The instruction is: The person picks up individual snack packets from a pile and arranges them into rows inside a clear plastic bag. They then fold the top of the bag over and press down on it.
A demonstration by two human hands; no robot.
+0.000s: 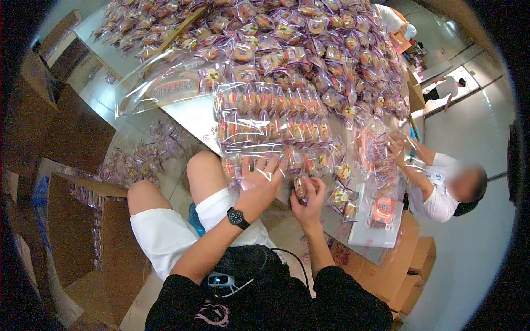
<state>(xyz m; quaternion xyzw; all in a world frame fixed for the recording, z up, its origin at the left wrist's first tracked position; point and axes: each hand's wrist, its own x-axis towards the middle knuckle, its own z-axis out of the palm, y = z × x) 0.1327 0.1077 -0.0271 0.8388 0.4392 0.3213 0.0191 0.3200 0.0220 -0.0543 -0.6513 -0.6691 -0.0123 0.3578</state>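
Rows of small wrapped pastries (270,129) lie inside a large clear plastic bag on the table, in front of me. My left hand (259,179), with a black watch on its wrist, rests with spread fingers on the bag's near end, over the lowest row. Just right of it, my right hand (309,199) grips a single wrapped pastry (300,187) between thumb and fingers at the table's near edge. A few loose wrapped pastries (340,194) lie right of my right hand.
A big heap of wrapped pastries (287,44) covers the table's far part. A co-worker (441,182) at the right handles another clear bag (371,149). Cardboard boxes (102,237) stand at the left, others (403,265) at the lower right. More pastries (146,157) lie low at the left.
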